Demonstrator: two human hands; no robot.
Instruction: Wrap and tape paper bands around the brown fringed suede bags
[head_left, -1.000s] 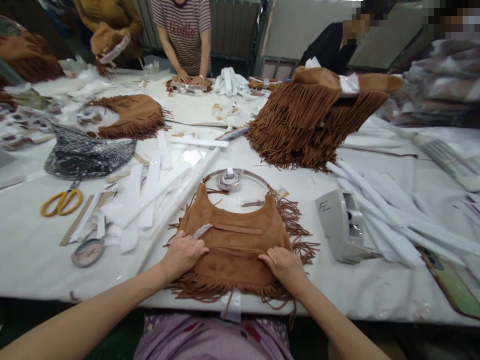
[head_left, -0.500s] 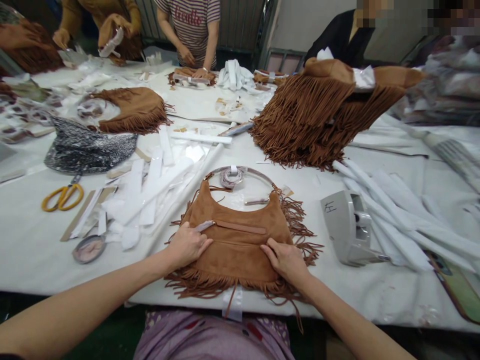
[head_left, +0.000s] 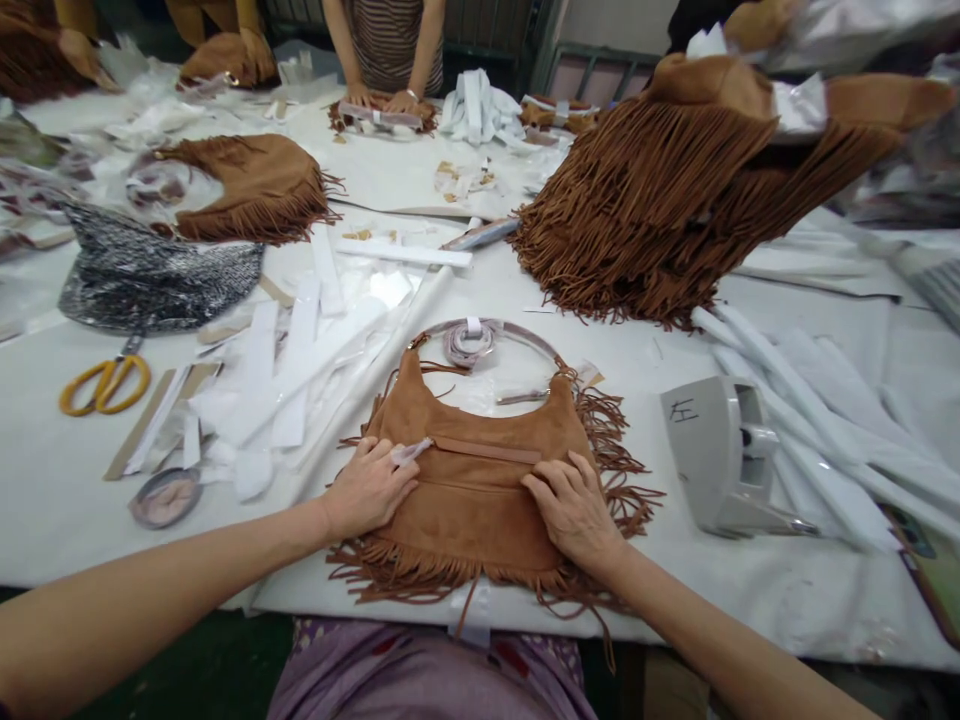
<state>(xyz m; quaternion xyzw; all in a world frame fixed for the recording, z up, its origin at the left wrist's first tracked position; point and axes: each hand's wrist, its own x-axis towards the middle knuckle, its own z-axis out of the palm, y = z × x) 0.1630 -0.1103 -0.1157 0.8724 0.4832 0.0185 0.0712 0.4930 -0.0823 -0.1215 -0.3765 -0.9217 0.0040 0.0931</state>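
A brown suede handbag (head_left: 472, 520) with fringed edges lies flat at the table's front edge, its handle pointing away from me. A zip with a leather strip crosses its upper front, and white wrapping covers the zip pull (head_left: 411, 453). On the bag's left side rests my left hand (head_left: 371, 490), open, fingertips beside the wrapped pull. My right hand (head_left: 576, 510) lies on the right side below the zip's end, its fingers apart and slightly bent against the suede. A wrapped strap coil (head_left: 469, 343) sits inside the handle's loop.
Yellow-handled scissors (head_left: 105, 386), a small round dish (head_left: 165, 497) and white strips (head_left: 289, 370) lie leftward. A grey tape dispenser (head_left: 716, 455) stands right. Beyond are a pile of fringed bags (head_left: 637, 210) and another fringed bag (head_left: 262, 185). Other people work across the table.
My right hand's fingers have spread from a pinch on the bag, and my left hand's fingers have loosened. The view has shifted slightly; across the table, a person's hands have moved.
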